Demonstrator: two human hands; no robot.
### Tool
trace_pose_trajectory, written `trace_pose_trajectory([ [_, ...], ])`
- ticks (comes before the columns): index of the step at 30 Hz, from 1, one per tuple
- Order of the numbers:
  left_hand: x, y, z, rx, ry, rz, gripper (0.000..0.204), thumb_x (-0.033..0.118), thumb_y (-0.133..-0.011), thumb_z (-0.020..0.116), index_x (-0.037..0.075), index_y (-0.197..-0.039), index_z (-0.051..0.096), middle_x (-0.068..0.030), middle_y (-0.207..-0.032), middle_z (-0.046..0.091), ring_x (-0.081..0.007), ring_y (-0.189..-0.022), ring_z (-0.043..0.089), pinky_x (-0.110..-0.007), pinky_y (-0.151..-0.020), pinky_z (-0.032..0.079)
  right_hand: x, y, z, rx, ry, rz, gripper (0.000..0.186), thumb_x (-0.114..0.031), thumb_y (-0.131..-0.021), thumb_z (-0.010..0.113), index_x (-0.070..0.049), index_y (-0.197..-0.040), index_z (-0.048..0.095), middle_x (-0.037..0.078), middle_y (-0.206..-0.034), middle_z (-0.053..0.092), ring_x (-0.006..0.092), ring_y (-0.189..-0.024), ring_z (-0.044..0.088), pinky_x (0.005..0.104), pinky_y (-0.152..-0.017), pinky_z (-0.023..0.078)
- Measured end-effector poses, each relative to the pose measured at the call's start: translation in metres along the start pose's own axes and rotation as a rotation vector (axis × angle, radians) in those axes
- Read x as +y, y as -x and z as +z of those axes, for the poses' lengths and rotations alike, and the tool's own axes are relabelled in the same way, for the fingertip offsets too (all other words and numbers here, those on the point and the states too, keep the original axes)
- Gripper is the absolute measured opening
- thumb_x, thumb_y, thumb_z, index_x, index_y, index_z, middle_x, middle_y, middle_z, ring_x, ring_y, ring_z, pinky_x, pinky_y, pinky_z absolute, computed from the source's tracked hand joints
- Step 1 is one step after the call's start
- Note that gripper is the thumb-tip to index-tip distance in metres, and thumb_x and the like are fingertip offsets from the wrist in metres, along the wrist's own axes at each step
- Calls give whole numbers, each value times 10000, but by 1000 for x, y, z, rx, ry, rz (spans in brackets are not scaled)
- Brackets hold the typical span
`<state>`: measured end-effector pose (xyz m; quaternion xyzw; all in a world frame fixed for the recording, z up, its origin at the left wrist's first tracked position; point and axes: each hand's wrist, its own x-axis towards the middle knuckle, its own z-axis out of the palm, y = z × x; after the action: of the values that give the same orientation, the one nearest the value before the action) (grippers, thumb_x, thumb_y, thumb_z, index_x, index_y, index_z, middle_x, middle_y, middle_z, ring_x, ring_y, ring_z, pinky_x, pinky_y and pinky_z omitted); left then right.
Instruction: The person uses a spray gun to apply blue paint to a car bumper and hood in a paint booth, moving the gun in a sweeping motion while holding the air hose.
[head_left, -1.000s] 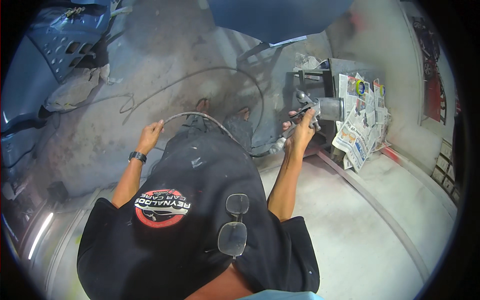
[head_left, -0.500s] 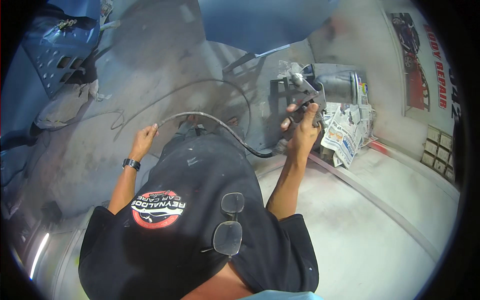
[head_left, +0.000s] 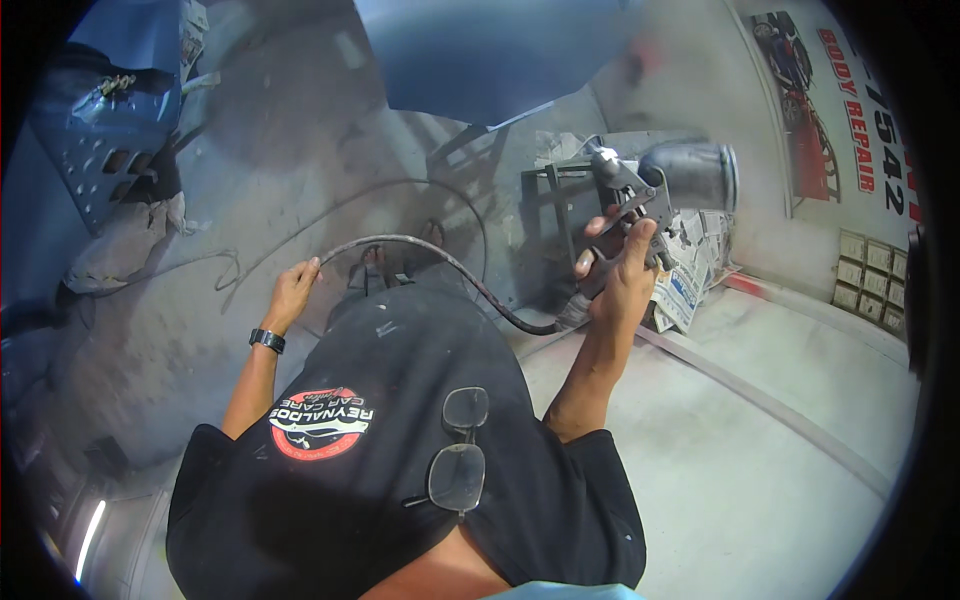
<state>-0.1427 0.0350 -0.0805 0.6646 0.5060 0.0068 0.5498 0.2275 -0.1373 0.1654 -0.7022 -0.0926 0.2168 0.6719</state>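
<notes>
A metal spray gun (head_left: 632,200) with a dark round cup (head_left: 690,177) on it is held by the handle in my right hand (head_left: 625,265), out to the right of my body. From the base of its handle a dark air hose (head_left: 460,272) arcs leftward across my front. My left hand (head_left: 294,288) pinches that hose near the left side, the fingers closed round it. Past my left hand the thinner line of the hose loops over the floor. Beyond the gun hangs a large blue panel (head_left: 490,60), apart from it.
A blue car part with holes (head_left: 100,165) stands at the far left. Behind the gun, newspaper sheets (head_left: 680,280) cover a dark stand (head_left: 550,215). A white wall at right carries a banner (head_left: 800,105) and small framed boxes (head_left: 870,270). Eyeglasses (head_left: 458,470) hang from my shirt.
My right hand has carried the spray gun a little to the right. My left hand keeps its pinch on the hose, and the whole view has shifted slightly.
</notes>
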Motion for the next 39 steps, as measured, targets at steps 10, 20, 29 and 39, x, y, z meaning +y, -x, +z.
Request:
trace_pose_trajectory([
  [10, 67, -4, 22, -37, 41, 143, 527, 495, -1031, 507, 35, -838, 677, 10, -649, 472, -97, -621, 406, -302, -581, 343, -44, -95, -48, 149, 171, -107, 454, -457, -1009, 587, -8, -1031, 644, 98, -798, 686, 148, -433, 561, 249, -376, 432],
  [20, 91, -5, 40, -66, 67, 182, 501, 450, -1043, 508, 28, -829, 671, 0, -642, 483, -104, -647, 438, -312, -612, 377, -101, -72, -17, -79, 257, -178, 407, -417, -1002, 615, -14, -1040, 659, 96, -798, 693, 139, -453, 542, 245, -413, 417],
  [29, 144, 7, 36, -96, 136, 214, 454, 407, -1040, 541, 26, -843, 690, -9, -678, 547, -97, -664, 455, -299, -624, 390, -172, -154, 18, -304, 516, -283, 434, -464, -988, 605, -41, -1068, 657, 95, -836, 688, 117, -470, 546, 249, -424, 409],
  [39, 132, 8, 61, -25, 312, 254, 477, 423, -1039, 539, 15, -849, 698, -19, -679, 559, -100, -673, 470, -306, -631, 400, -217, -163, 75, -185, 661, -474, 480, -470, -974, 620, -3, -1081, 658, 96, -851, 689, 130, -495, 574, 246, -450, 413],
])
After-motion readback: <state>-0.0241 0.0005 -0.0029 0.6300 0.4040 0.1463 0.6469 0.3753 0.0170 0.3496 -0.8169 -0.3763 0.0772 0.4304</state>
